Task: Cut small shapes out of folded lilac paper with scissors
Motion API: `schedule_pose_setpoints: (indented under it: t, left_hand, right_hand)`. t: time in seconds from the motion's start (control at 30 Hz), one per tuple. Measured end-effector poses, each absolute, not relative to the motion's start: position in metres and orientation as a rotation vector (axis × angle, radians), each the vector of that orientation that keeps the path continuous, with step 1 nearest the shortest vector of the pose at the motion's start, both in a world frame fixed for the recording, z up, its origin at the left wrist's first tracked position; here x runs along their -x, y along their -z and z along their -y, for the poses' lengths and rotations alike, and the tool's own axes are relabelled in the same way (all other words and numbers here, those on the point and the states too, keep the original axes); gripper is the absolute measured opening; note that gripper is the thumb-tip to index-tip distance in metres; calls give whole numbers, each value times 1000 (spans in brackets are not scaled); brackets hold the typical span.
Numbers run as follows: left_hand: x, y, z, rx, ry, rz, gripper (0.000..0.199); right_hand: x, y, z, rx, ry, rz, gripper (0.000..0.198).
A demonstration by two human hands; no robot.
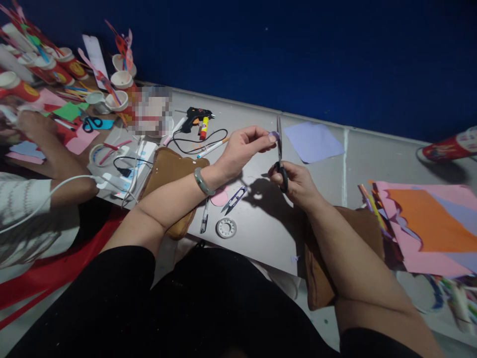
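Note:
My left hand (248,148) pinches a small piece of purple paper (275,134) between thumb and fingers. The fingers of my right hand (296,183) are in the black handles of a pair of scissors (280,149), whose blades point up beside the paper. Whether the blades touch the paper I cannot tell. Behind the scissors lies a sheet of lilac paper (315,141). Below my hands are a pair of thread snips (234,200), a pink paper circle (219,197), a roll of tape (226,228) and a pen (204,219).
Brown cushions (167,174) lie under my forearms. A black glue gun (197,117) with its cord and a glue stick (203,128) are at the back. Coloured paper (436,219) is stacked at right, near a red cup (447,149). Another person's arm (55,144) is at left, by several cups.

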State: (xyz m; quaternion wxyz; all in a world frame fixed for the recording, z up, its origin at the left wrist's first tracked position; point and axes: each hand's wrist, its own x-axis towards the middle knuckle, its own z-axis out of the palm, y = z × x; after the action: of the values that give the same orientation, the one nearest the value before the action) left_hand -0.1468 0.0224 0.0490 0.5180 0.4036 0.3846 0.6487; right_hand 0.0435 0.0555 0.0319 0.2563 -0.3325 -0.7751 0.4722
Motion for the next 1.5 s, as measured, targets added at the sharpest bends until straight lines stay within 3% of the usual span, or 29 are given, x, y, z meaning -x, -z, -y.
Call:
schedule_pose_setpoints:
  t: [1.5]
  left_hand:
    - [149,-52,-23,-974,-1555,-969,27]
  right_hand:
    - [-44,-34,-55,941,-1318,2085,30]
